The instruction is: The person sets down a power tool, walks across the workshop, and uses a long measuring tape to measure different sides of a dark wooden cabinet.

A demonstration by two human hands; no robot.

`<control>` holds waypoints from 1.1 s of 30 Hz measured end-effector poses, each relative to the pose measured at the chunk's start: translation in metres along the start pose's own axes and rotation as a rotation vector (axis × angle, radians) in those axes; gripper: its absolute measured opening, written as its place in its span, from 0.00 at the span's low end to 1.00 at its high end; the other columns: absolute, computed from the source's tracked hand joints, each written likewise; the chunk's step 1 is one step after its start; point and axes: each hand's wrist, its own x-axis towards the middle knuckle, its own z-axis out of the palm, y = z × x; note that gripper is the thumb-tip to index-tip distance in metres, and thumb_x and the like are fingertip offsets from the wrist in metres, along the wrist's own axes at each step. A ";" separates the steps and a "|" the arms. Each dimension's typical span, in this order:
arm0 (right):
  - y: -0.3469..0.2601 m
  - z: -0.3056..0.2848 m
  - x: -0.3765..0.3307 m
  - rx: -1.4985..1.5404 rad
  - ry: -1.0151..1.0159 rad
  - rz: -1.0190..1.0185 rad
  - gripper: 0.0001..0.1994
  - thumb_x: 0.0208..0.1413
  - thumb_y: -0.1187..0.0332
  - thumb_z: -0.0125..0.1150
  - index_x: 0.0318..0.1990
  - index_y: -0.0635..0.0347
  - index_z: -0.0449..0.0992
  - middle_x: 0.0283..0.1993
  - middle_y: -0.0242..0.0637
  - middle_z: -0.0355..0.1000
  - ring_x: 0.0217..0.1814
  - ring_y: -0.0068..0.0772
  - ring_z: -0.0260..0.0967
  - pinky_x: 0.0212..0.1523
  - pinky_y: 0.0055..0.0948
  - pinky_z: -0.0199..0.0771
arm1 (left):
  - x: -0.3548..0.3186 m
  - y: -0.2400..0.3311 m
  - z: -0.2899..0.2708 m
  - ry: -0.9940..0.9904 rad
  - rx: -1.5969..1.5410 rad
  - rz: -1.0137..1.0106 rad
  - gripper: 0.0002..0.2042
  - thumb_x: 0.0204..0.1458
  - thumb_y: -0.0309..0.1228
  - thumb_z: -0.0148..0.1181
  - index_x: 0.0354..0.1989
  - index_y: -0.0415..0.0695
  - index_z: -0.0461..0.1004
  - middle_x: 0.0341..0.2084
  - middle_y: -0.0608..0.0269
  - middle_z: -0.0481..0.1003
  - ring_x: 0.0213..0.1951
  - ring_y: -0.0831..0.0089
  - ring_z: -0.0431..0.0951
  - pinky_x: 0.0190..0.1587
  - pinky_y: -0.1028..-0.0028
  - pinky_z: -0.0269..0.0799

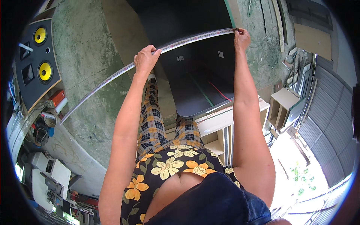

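Note:
A white tape measure blade (198, 38) stretches across a large black open-fronted box (187, 15). At the box's right edge my right hand (243, 39) pinches one end of the blade between thumb and fingers. My left hand (145, 61) grips the blade near the box's left edge, fingers wrapped round it. Past that hand the blade runs on down to the left in a long curve over the floor. Inside the box lie a red cord (220, 91) and a dark green strip; two small pale labels show on a dark panel.
A black speaker panel (35, 62) with yellow cones stands at the left, near a red box (56, 98). A white shelf unit (215, 122) is close in front of my body. Wooden cabinets (283, 103) and corrugated metal sheeting (326, 123) are at the right. The concrete floor (84, 41) is stained.

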 end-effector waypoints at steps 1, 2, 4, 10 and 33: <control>0.000 -0.001 0.000 -0.003 0.007 0.005 0.09 0.42 0.68 0.57 0.31 0.61 0.76 0.28 0.40 0.75 0.32 0.37 0.74 0.36 0.32 0.72 | -0.001 0.001 0.000 0.011 -0.003 -0.003 0.14 0.45 0.44 0.57 0.29 0.46 0.76 0.26 0.56 0.77 0.33 0.56 0.77 0.38 0.61 0.68; 0.001 -0.001 0.000 -0.004 0.007 0.000 0.09 0.42 0.68 0.57 0.31 0.60 0.76 0.28 0.40 0.75 0.32 0.37 0.74 0.36 0.32 0.72 | -0.001 0.001 0.001 0.007 -0.001 0.004 0.14 0.45 0.44 0.57 0.29 0.46 0.76 0.26 0.56 0.77 0.33 0.56 0.77 0.38 0.61 0.68; 0.003 -0.001 0.002 -0.012 0.013 0.005 0.09 0.42 0.68 0.57 0.31 0.60 0.76 0.27 0.40 0.75 0.31 0.38 0.74 0.36 0.32 0.71 | -0.001 0.004 0.002 0.008 0.001 -0.001 0.14 0.45 0.45 0.57 0.29 0.46 0.76 0.25 0.56 0.77 0.33 0.55 0.76 0.38 0.61 0.68; 0.017 -0.010 0.019 -0.086 -0.017 -0.053 0.10 0.42 0.64 0.58 0.31 0.59 0.77 0.29 0.41 0.75 0.33 0.41 0.74 0.36 0.35 0.71 | 0.001 0.011 0.004 0.028 0.003 0.039 0.13 0.46 0.44 0.57 0.28 0.46 0.75 0.21 0.56 0.76 0.30 0.54 0.76 0.36 0.61 0.69; 0.185 -0.206 -0.209 -0.053 -0.243 0.282 0.10 0.45 0.69 0.61 0.36 0.63 0.76 0.34 0.40 0.75 0.38 0.32 0.73 0.40 0.29 0.72 | -0.281 0.022 0.108 -0.203 -0.047 -0.010 0.12 0.45 0.40 0.59 0.26 0.43 0.74 0.20 0.52 0.75 0.28 0.52 0.75 0.33 0.61 0.68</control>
